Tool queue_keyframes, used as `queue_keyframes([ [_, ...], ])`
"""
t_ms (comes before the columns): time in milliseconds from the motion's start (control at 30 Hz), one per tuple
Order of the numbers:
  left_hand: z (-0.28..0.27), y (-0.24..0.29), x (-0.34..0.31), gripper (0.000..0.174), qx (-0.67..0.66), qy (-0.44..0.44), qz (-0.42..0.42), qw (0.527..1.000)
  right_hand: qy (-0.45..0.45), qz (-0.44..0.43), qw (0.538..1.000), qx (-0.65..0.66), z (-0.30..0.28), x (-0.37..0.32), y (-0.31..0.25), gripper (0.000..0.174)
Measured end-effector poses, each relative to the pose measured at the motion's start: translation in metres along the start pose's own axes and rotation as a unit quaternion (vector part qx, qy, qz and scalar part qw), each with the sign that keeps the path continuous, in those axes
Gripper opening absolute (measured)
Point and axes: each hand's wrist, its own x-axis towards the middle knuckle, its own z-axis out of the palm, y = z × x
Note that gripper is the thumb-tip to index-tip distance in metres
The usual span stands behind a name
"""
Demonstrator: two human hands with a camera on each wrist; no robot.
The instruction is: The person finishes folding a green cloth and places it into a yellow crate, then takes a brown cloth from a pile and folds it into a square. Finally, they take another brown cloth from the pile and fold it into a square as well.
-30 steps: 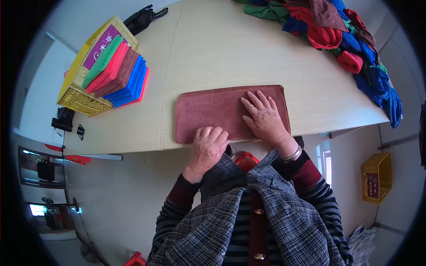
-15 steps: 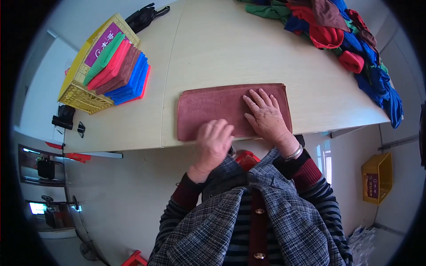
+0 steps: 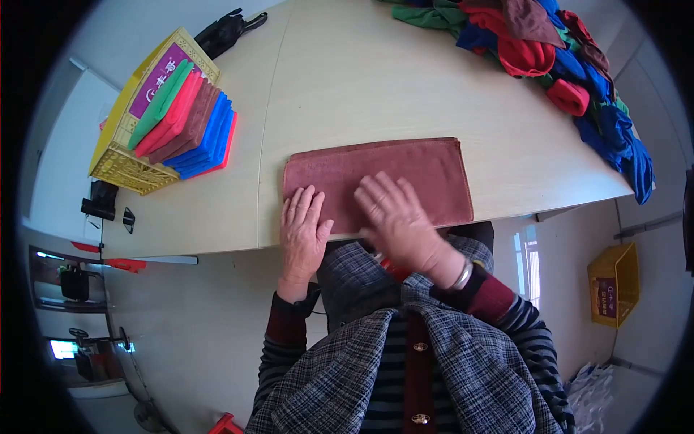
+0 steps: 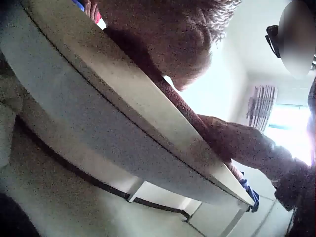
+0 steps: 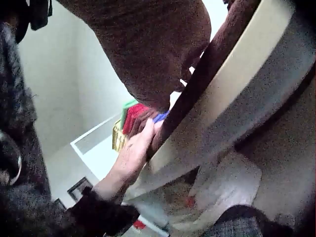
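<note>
A folded brown cloth lies flat at the table's front edge, its long side along that edge. My left hand rests on its left front corner, fingers straight. Over the cloth's front middle is my right hand, slightly blurred, its fingers stretched forward on the fabric. A silver bangle circles the right wrist. In the left wrist view the right hand reaches onto the cloth beyond the table edge. The right wrist view shows the left hand at the cloth's end.
A stack of folded cloths, green, red, brown and blue, leans against a yellow basket at the left. A heap of loose cloths covers the far right corner. A black bag lies behind the basket. Another yellow basket stands on the floor.
My left hand has moved left and its fingers have straightened on the cloth's corner. The right hand has slid left from the cloth's right side to its middle.
</note>
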Motion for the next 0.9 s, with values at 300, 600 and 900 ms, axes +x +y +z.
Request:
queue_keyframes([
  [300,0.003,-0.002,-0.003,0.056,0.058,-0.041,-0.003,0.997,-0.063,-0.047,0.995,-0.061,-0.005,-0.045,0.024,0.076],
  [600,-0.002,-0.001,-0.003,0.053,0.033,-0.050,-0.011,0.998,-0.060,0.131,0.987,-0.069,-0.052,-0.087,0.069,0.068],
  [900,0.020,0.034,0.054,0.054,-0.010,-0.099,0.067,0.993,0.056,0.085,0.992,-0.068,-0.002,0.001,0.069,0.063],
])
